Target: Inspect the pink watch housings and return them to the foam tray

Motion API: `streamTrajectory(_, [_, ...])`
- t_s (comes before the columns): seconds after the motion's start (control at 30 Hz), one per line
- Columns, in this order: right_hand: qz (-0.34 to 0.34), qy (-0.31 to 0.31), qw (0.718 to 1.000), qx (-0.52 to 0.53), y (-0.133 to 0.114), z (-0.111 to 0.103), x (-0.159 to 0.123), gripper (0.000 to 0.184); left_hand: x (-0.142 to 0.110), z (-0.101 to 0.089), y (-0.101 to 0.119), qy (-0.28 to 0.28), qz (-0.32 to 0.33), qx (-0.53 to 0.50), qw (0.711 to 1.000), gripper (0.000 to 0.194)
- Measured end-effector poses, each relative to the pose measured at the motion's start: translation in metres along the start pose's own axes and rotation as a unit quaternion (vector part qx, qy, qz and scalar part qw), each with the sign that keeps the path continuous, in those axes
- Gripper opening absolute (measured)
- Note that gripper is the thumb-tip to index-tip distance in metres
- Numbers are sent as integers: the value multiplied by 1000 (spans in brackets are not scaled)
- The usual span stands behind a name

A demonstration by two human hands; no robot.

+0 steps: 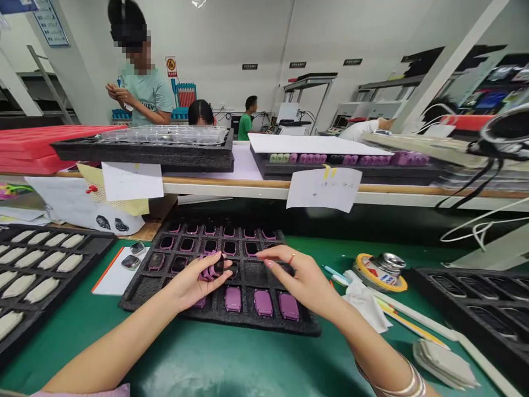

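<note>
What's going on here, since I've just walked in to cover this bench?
A person is working over a black foam tray of purple devices, set on a green mat. Their left hand holds a purple device just above the tray, and their right hand hovers beside it with the fingers spread. Three purple devices sit in the tray's front row.
</note>
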State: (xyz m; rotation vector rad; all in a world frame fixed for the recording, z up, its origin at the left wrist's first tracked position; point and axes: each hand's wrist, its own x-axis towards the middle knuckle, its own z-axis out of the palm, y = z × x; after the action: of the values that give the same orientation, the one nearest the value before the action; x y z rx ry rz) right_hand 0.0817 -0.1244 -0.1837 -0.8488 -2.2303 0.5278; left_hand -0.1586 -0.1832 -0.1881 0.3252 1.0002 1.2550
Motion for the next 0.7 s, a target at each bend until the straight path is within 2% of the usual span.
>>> streamTrajectory(0.17, [23, -132, 989, -64, -6, 55, 19, 25, -8, -25, -6, -3, 3, -15, 1000, 20])
streamTrajectory(0.27, [51, -173, 977, -117, -5, 79, 35, 30, -12, -31, -11, -22, -5, -10, 1000, 25])
streamTrajectory(0.37, [71, -194, 967, -146, -4, 92, 46, 31, -16, -36, -17, -37, -4, -4, 999, 26])
streamTrajectory(0.5, [90, -176, 973, -121, -4, 87, 46, 36, -21, -39, -22, -44, 4, 7, 999, 11])
streamTrajectory(0.63, [106, -94, 988, -55, -15, 71, 21, 43, -23, -39, -25, -49, -3, 13, 999, 9])
streamTrajectory(0.7, [87, -48, 995, -3, -25, 66, 3, 46, -24, -38, -28, -65, -10, 12, 998, 10])
